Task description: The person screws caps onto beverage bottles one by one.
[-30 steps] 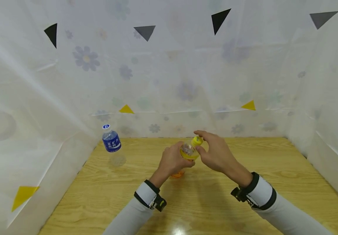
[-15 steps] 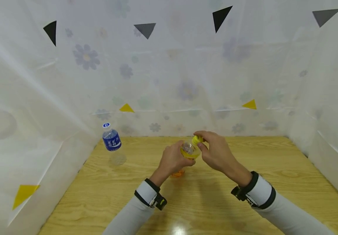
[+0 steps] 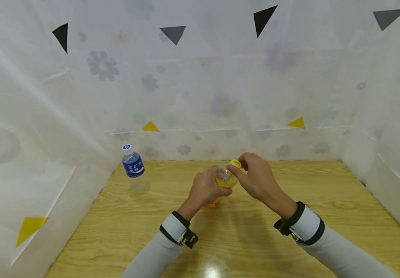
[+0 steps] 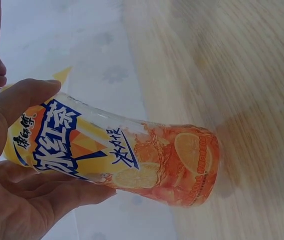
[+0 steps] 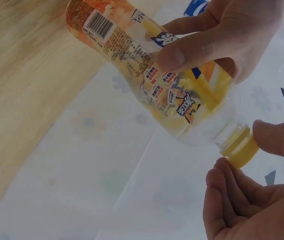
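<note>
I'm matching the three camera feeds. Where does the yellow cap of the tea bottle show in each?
Head: yellow cap at centre, pinched by the right hand.
Left wrist: not in view.
Right wrist: cap at lower right.
Shared landmark: the tea bottle, gripped by the left hand.

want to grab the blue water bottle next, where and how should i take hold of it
Take the blue water bottle around its labelled middle, coming from the front right. It stands upright at the table's far left corner, the curtain close behind and left, so a side grip suits better than pinching the small cap.
</note>
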The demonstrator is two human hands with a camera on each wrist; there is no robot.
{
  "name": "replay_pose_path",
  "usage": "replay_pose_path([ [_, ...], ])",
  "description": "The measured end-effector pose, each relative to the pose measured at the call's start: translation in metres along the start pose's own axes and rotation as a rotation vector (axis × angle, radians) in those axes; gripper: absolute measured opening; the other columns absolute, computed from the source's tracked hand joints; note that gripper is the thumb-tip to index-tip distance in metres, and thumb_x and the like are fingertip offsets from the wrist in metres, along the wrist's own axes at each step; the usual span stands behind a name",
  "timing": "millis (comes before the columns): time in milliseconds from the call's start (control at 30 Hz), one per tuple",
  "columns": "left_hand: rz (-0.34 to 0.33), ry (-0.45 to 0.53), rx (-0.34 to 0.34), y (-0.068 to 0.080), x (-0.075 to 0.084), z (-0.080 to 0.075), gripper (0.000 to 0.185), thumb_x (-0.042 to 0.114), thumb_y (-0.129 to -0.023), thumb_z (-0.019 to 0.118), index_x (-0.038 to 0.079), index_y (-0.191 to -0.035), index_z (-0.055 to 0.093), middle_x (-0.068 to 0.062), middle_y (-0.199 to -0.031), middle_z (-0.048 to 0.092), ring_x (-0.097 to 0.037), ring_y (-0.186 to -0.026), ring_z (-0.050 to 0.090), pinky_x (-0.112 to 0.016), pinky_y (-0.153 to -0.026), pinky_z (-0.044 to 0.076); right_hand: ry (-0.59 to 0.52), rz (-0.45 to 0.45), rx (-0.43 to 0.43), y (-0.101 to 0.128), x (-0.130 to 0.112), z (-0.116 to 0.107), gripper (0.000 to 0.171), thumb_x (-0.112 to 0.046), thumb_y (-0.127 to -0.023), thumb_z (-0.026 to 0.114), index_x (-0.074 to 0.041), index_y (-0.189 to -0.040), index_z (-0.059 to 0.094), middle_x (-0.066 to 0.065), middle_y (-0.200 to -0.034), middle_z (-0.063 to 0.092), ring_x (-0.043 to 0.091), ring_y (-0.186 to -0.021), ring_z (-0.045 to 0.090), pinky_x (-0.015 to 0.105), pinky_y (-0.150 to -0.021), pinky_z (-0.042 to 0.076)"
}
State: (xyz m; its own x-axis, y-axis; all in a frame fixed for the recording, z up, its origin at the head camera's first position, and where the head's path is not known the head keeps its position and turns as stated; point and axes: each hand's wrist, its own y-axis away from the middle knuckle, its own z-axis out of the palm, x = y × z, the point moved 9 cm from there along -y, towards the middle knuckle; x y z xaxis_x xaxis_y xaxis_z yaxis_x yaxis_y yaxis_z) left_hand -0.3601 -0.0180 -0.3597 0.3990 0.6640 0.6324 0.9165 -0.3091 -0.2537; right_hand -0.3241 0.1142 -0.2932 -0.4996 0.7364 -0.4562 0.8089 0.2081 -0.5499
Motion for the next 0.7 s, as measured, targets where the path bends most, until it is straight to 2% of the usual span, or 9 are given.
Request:
replay_pose_path([
  [267, -0.002, -0.002, -0.001, 0.0011, -0.0014, -0.0002, 0.051, 0.032, -0.077, 0.087, 0.011, -0.117, 0.064, -0.001, -0.096, 0.071, -0.015, -0.081, 0.068, -0.027, -0.066, 0.054, 0.005, 0.002, 0.009, -0.0001, 0.0041, 0.0023, 0.028, -0.034, -0.096, 0.071, -0.006, -0.096, 0.065, 0.008, -0.089, 0.063, 0.025, -0.082, 0.059, 0.04, -0.072, 0.049],
  [567, 0.003, 0.006, -0.01, 0.0006, -0.0005, 0.0, 0.053, 0.032, -0.078, 0.086, 0.008, -0.119, 0.064, -0.002, -0.095, 0.071, -0.015, -0.08, 0.067, -0.027, -0.065, 0.054, 0.018, -0.01, 0.011, -0.0008, 0.0033, 0.0022, 0.03, -0.035, -0.096, 0.07, -0.006, -0.097, 0.064, 0.01, -0.089, 0.063, 0.025, -0.081, 0.057, 0.038, -0.071, 0.047],
  [700, 0.004, 0.006, -0.011, 0.0001, 0.0, -0.0001, 0.053, 0.031, -0.078, 0.087, 0.009, -0.121, 0.063, -0.003, -0.099, 0.071, -0.017, -0.084, 0.069, -0.029, -0.068, 0.055, 0.031, 0.024, -0.028, -0.0005, 0.0058, 0.003, 0.043, -0.042, -0.095, 0.071, -0.002, -0.108, 0.065, 0.012, -0.094, 0.065, 0.026, -0.084, 0.06, 0.039, -0.072, 0.05],
])
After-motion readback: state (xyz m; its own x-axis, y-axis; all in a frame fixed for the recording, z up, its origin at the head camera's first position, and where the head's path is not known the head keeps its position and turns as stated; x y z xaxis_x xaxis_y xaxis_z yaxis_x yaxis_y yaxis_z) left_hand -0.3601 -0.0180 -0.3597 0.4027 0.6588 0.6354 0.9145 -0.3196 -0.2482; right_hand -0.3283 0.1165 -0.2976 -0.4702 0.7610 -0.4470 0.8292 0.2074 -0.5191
